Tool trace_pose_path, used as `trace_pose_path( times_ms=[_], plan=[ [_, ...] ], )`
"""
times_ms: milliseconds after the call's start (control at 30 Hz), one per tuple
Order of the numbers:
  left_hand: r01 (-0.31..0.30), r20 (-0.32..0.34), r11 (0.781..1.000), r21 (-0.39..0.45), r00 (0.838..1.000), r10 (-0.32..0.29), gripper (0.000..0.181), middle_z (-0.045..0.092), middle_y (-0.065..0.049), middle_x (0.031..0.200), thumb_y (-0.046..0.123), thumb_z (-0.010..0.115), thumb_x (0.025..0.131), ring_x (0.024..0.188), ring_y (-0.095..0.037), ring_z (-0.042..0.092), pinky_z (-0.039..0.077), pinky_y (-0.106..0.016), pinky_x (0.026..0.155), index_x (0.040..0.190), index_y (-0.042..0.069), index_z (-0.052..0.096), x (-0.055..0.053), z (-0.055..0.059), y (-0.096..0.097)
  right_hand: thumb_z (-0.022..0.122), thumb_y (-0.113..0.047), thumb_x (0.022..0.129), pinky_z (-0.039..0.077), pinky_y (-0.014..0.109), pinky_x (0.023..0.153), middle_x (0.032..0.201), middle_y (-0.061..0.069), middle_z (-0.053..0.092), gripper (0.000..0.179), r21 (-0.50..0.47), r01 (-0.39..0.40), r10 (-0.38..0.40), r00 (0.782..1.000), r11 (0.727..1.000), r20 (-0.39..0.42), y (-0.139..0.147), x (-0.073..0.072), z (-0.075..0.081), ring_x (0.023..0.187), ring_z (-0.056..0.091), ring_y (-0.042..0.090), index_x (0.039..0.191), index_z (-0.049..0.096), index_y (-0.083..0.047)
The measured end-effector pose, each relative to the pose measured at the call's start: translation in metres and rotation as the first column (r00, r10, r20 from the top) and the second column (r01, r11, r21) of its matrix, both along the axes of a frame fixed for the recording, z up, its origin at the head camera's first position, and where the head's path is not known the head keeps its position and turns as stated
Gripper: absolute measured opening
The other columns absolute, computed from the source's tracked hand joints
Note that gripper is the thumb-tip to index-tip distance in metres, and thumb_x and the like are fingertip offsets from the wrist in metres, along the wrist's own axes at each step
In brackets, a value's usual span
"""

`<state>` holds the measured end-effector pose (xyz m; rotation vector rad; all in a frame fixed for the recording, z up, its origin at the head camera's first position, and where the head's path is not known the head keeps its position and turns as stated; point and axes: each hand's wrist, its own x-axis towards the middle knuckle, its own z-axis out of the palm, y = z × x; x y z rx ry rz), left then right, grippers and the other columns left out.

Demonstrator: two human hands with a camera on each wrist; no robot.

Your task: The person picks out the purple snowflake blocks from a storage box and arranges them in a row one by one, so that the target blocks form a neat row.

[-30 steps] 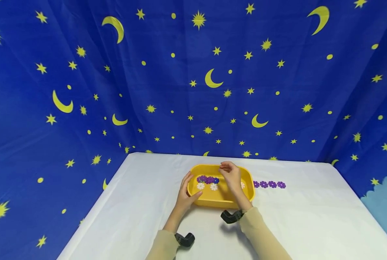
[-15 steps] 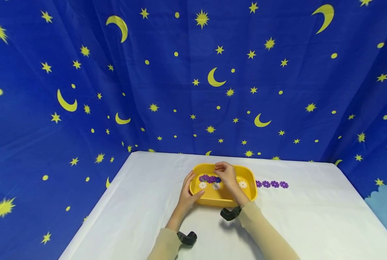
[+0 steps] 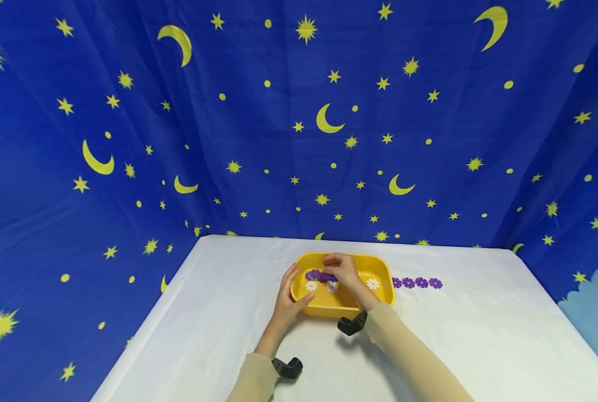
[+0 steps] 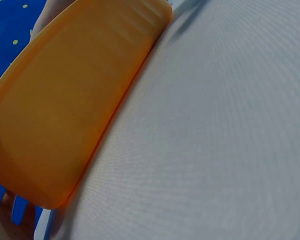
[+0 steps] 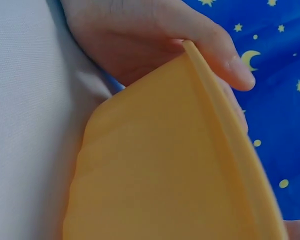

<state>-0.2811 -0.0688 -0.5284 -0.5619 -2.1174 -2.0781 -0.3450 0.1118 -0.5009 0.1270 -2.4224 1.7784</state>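
A yellow plastic tub (image 3: 329,311) stands on the table. Inside lie purple flower-shaped discs (image 3: 315,275), a mostly covered blue one (image 3: 333,278) and three white ones, including a white flower disc (image 3: 372,284) at the right. My left hand (image 3: 286,306) grips the tub's left end, thumb at the near rim and fingers along the outer side; the right wrist view shows this hand (image 5: 140,35) at a tub corner. My right hand (image 3: 345,271) is over the tub with bent fingers above the purple and blue discs. Whether its fingertips pinch anything is hidden.
Right of the tub, several purple flower discs (image 3: 421,283) lie in a row on the white-covered table (image 3: 479,324). Blue cloth (image 3: 258,139) with yellow moons and stars hangs behind and at the sides.
My right hand has moved left inside the tub, toward the purple and blue discs. The right-hand white disc has come into full view. My left hand stays at the tub's end.
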Motion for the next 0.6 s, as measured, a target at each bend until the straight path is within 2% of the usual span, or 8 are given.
trace_pose_path(
  times_ms=[67,100,133,233,433,600],
  plan=[
    [0.009,0.021,1.000,-0.003,1.000,-0.009,0.071,0.019,-0.021,0.157,-0.003,0.068,0.079,0.146,-0.039,0.016,0.017,-0.045,0.122,0.141,-0.009,0.035,0.004,0.009,-0.001,0.069,0.008,0.078,0.061,0.035,0.079,0.100,0.028,0.068,0.021,0.008,-0.006,0.006,1.000,1.000,0.029,-0.001,-0.001,-0.002,0.089,0.068,0.034,0.099,0.067,0.011],
    [0.009,0.012,1.000,-0.009,1.000,-0.009,0.071,0.018,-0.022,0.157,-0.002,0.068,0.079,0.146,-0.039,0.016,0.017,-0.045,0.122,0.141,-0.009,0.035,0.004,0.009,-0.001,0.069,0.008,0.078,0.060,0.035,0.080,0.101,0.027,0.069,0.021,0.011,-0.005,0.004,0.999,1.000,0.046,-0.001,-0.002,-0.002,0.090,0.068,0.033,0.100,0.067,0.010],
    [0.010,0.010,1.000,-0.010,1.000,-0.009,0.071,0.018,-0.022,0.157,-0.002,0.068,0.079,0.146,-0.040,0.016,0.015,-0.051,0.121,0.141,-0.010,0.034,0.004,0.010,-0.001,0.069,0.008,0.079,0.060,0.036,0.081,0.101,0.027,0.069,0.022,0.020,-0.007,0.006,0.999,1.000,0.054,-0.001,-0.003,-0.003,0.091,0.067,0.033,0.100,0.067,0.010],
    [0.012,0.000,1.000,-0.010,1.000,-0.012,0.071,0.017,-0.023,0.157,-0.003,0.067,0.079,0.145,-0.041,0.015,0.015,-0.053,0.120,0.141,-0.010,0.034,0.004,0.010,-0.001,0.068,0.008,0.079,0.060,0.037,0.082,0.101,0.026,0.069,0.023,0.039,-0.023,0.020,0.997,0.999,0.071,0.000,-0.006,-0.006,0.091,0.067,0.032,0.101,0.067,0.009],
    [0.007,0.009,1.000,-0.022,1.000,-0.006,0.071,0.018,-0.022,0.157,-0.002,0.068,0.079,0.146,-0.039,0.015,0.015,-0.050,0.121,0.141,-0.010,0.035,0.003,0.010,-0.001,0.067,0.015,0.075,0.060,0.039,0.082,0.099,0.028,0.068,0.028,0.077,-0.085,0.080,0.994,0.993,0.075,0.001,-0.005,-0.013,0.088,0.067,0.032,0.102,0.065,0.012],
    [0.004,0.033,1.000,-0.022,0.999,-0.003,0.071,0.019,-0.019,0.157,-0.002,0.068,0.079,0.146,-0.037,0.016,0.014,-0.048,0.121,0.141,-0.008,0.035,0.005,0.008,-0.001,0.065,0.019,0.072,0.060,0.039,0.080,0.097,0.027,0.069,0.029,0.107,-0.089,0.082,0.994,0.990,0.066,0.001,-0.002,-0.017,0.086,0.067,0.031,0.101,0.066,0.012]
  ],
)
